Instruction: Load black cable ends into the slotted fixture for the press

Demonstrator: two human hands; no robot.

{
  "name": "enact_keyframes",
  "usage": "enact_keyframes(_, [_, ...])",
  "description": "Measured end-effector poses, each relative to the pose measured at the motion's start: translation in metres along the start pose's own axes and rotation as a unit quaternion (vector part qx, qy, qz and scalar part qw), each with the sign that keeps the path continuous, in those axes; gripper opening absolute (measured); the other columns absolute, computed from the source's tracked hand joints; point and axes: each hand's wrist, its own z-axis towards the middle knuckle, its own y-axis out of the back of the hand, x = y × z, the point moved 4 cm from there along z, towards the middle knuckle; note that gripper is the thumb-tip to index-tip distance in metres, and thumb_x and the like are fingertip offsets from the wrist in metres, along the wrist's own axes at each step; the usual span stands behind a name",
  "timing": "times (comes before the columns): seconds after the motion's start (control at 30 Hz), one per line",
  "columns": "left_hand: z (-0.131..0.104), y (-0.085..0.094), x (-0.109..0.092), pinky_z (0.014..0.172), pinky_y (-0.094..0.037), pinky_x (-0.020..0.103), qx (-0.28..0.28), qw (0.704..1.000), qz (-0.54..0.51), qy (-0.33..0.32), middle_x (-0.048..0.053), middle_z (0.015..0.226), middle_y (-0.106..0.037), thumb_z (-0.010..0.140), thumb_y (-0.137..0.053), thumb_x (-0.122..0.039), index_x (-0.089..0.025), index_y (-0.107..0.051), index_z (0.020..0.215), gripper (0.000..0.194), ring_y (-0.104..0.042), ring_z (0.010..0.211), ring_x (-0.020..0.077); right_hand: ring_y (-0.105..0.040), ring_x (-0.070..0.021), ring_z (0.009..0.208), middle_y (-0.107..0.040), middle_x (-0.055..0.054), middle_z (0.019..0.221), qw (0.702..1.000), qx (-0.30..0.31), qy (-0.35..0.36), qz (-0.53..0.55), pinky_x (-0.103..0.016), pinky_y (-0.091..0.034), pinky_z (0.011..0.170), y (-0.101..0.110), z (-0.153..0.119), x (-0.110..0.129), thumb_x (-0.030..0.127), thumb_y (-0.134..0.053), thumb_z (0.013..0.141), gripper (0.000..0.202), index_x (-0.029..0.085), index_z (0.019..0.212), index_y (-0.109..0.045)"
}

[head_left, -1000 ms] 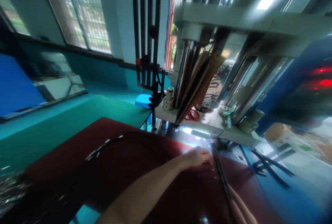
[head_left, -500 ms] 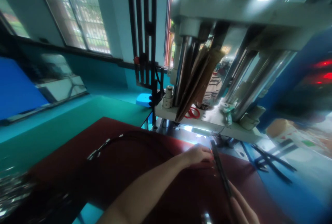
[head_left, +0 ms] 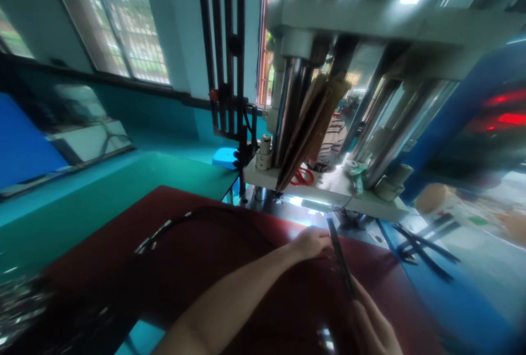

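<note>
A narrow dark strap [head_left: 340, 256] slants over the dark red tabletop [head_left: 172, 201], its far end raised near the press's front edge. My right hand [head_left: 376, 319] is closed round the strap's near part at the lower right. Close to the far end, the curled fingers of my left hand [head_left: 311, 242] meet the strap's left side, closed on it; the fingertips are blurred. My left forearm crosses the table from the bottom. Several thin black straps with shiny metal pieces [head_left: 154, 237] lie to the left.
A large press with steel columns [head_left: 291, 108] stands just beyond the table. Red-handled scissors [head_left: 302, 176] and brown sheets [head_left: 308, 125] are on it. More dark straps [head_left: 429, 253] lie on a blue surface to the right. Shiny metal pieces [head_left: 20, 305] are heaped lower left.
The view has shifted slightly. Both hands keep their hold on the strap, with my right hand and the strap a little further left in the picture.
</note>
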Motion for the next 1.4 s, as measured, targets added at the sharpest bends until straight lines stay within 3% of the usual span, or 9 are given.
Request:
enact_keyframes(0.1, [-0.009,0.008,-0.025,0.075,-0.038,0.028,-0.069,0.981,0.177,-0.04,0.005,0.083,-0.058,0.083,-0.046,-0.03,-0.013,-0.063,0.082,0.024,-0.05,0.082,0.0186,-0.055,-0.027,0.107,-0.063,-0.007,0.112,0.999,0.005,-0.033,0.022,-0.031,-0.052,0.081,0.009,0.002,-0.002,0.047,-0.066,0.069,0.054,0.02,0.115,-0.06])
enact_keyframes(0.2, [-0.031,0.01,-0.057,0.08,-0.04,0.034,-0.133,0.908,0.386,-0.09,0.011,0.099,-0.057,0.085,-0.048,-0.033,-0.013,-0.06,0.096,0.026,-0.05,0.096,0.0248,-0.064,-0.0231,0.08,-0.069,-0.006,0.085,0.999,-0.011,-0.034,0.014,-0.026,-0.055,0.058,0.017,0.004,-0.007,0.049,-0.067,0.067,0.058,0.019,0.116,-0.059])
enact_keyframes(0.37, [-0.083,-0.029,-0.05,0.061,-0.045,0.033,0.191,0.838,0.501,-0.103,0.012,0.088,-0.061,0.081,-0.056,-0.034,-0.013,-0.062,0.082,0.022,-0.058,0.076,0.0246,-0.039,-0.0082,0.031,-0.052,0.005,0.049,0.998,0.008,-0.065,0.017,-0.018,-0.03,0.027,0.017,0.004,-0.017,0.053,-0.059,0.074,0.067,0.016,0.128,-0.045])
enact_keyframes(0.43, [-0.102,-0.039,-0.033,0.058,-0.045,0.033,0.237,0.826,0.507,-0.071,0.012,0.091,-0.06,0.074,-0.064,-0.043,-0.013,-0.062,0.087,0.032,-0.058,0.077,0.0263,-0.036,-0.0071,0.031,-0.051,0.006,0.049,0.998,0.014,-0.066,0.016,-0.017,-0.028,0.028,0.016,0.004,-0.018,0.054,-0.057,0.075,0.068,0.016,0.129,-0.042])
enact_keyframes(0.57, [-0.117,-0.045,-0.008,0.063,-0.045,0.031,0.225,0.854,0.466,-0.047,0.011,0.093,-0.059,0.079,-0.057,-0.034,-0.012,-0.06,0.085,0.022,-0.058,0.081,0.0234,-0.037,-0.0069,0.032,-0.053,0.004,0.053,0.998,0.02,-0.063,0.004,-0.018,-0.028,0.028,0.014,0.001,-0.015,0.055,-0.055,0.076,0.067,0.016,0.128,-0.042])
enact_keyframes(0.73, [-0.093,-0.034,0.003,0.059,-0.041,0.023,0.149,0.978,0.137,0.04,0.0,0.073,-0.059,0.072,-0.06,-0.027,-0.016,-0.055,0.079,0.014,-0.055,0.067,0.013,-0.035,-0.008,0.03,-0.048,0.006,0.046,0.998,0.014,-0.061,0.006,-0.019,-0.027,0.027,0.015,0.0,-0.013,0.058,-0.056,0.073,0.069,0.016,0.126,-0.046])
enact_keyframes(0.87, [-0.073,-0.041,0.009,0.042,-0.031,0.019,0.109,0.982,-0.084,0.132,-0.004,0.056,-0.05,0.079,-0.047,-0.027,-0.014,-0.051,0.088,0.016,-0.041,0.041,0.0075,-0.039,-0.0097,0.031,-0.05,0.004,0.048,0.999,0.01,-0.05,0.004,-0.021,-0.031,0.028,0.018,0.002,-0.017,0.059,-0.056,0.072,0.067,0.019,0.125,-0.049])
enact_keyframes(1.07, [-0.069,-0.055,-0.017,0.069,-0.041,0.026,-0.058,0.972,0.217,-0.061,0.001,0.08,-0.064,0.082,-0.05,-0.031,-0.02,-0.061,0.083,0.016,-0.059,0.075,0.016,-0.038,-0.0092,0.031,-0.049,0.005,0.048,0.997,0.027,-0.059,0.031,-0.021,-0.031,0.028,0.019,0.004,-0.024,0.056,-0.055,0.075,0.066,0.019,0.129,-0.044])
enact_keyframes(1.4, [-0.064,-0.058,-0.02,0.059,-0.042,0.03,-0.113,0.912,0.39,-0.063,0.0,0.08,-0.064,0.087,-0.041,-0.029,-0.021,-0.057,0.082,0.019,-0.061,0.072,0.02,-0.036,-0.0093,0.029,-0.047,0.005,0.043,0.998,0.033,-0.051,0.032,-0.021,-0.028,0.027,0.019,0.003,-0.018,0.053,-0.055,0.078,0.059,0.021,0.127,-0.048])
